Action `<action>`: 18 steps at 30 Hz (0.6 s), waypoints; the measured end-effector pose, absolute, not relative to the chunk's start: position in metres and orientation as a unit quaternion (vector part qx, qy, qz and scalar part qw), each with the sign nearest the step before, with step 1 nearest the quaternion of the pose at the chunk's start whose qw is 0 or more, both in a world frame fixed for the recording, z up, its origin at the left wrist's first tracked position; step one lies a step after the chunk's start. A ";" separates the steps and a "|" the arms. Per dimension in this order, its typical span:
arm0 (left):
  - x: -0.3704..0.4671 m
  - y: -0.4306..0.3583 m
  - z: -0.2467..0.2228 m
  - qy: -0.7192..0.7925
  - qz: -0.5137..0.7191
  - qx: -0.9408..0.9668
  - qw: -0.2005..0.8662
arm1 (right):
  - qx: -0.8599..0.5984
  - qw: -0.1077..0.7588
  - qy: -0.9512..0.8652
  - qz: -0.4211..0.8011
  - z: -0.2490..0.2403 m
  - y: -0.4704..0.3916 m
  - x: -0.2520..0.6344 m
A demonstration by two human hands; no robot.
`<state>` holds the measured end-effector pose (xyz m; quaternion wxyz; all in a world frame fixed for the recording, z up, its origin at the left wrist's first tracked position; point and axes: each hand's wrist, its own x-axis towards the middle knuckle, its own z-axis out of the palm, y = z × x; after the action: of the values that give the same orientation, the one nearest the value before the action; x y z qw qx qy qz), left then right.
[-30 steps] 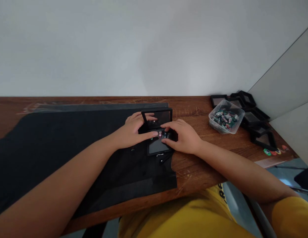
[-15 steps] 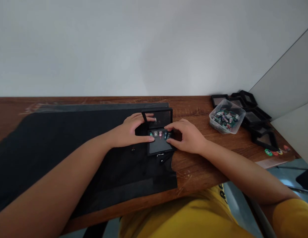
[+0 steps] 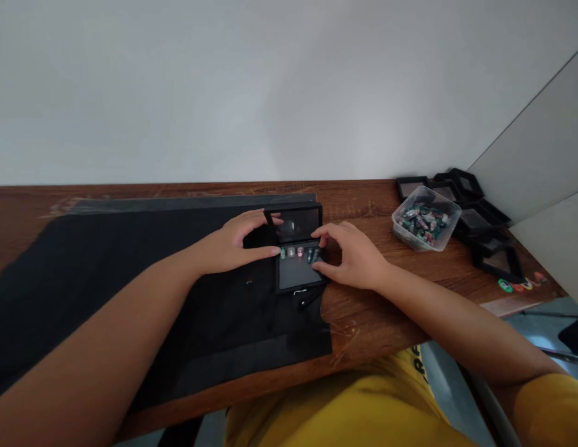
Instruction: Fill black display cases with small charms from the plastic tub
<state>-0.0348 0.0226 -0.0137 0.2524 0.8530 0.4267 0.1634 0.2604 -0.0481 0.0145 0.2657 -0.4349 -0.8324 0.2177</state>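
A black hinged display box (image 3: 300, 276) stands with its windowed lid (image 3: 298, 225) raised. Along the upper part of its grey pad lies a row of small decorated press-on nails: a green one (image 3: 282, 252), a pale one (image 3: 291, 252), a pink one (image 3: 300, 253) and dark teal ones (image 3: 310, 255). My left hand (image 3: 239, 242) is at the box's left side, thumb stretched out near the green nail, fingers partly hidden behind the lid. My right hand (image 3: 351, 254) curls round the right edge, index finger by the hinge and thumb beside the teal nails.
A black mat (image 3: 130, 267) covers much of the wooden table (image 3: 363, 316). A clear tub (image 3: 426, 220) of many nails stands to the right, by several black boxes (image 3: 498, 261). Small colourful pieces (image 3: 505, 285) lie near the right edge. A tiny item (image 3: 249, 282) rests on the mat.
My left hand has drawn back leftward, its thumb leaving the pad and uncovering the green nail. My right hand stays almost in place at the box.
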 end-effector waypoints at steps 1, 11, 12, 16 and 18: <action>-0.035 0.023 -0.014 0.426 0.164 0.853 0.251 | -0.433 0.266 -0.832 0.222 0.014 -0.048 0.260; -0.032 0.021 -0.017 0.439 0.164 0.852 0.234 | -0.444 0.261 -0.823 0.240 0.010 -0.048 0.256; -0.032 0.021 -0.017 0.439 0.164 0.852 0.232 | -0.449 0.260 -0.819 0.246 0.010 -0.048 0.255; -0.032 0.021 -0.017 0.434 0.171 0.854 0.232 | -0.462 0.261 -0.800 0.281 0.007 -0.047 0.254; -0.032 0.022 -0.017 0.431 0.174 0.853 0.238 | -0.463 0.261 -0.799 0.283 0.007 -0.046 0.254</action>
<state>-0.0316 0.0222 -0.0168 0.2385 0.8525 0.4314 0.1739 0.2542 -0.0462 0.0069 0.2612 -0.4626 -0.7986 0.2831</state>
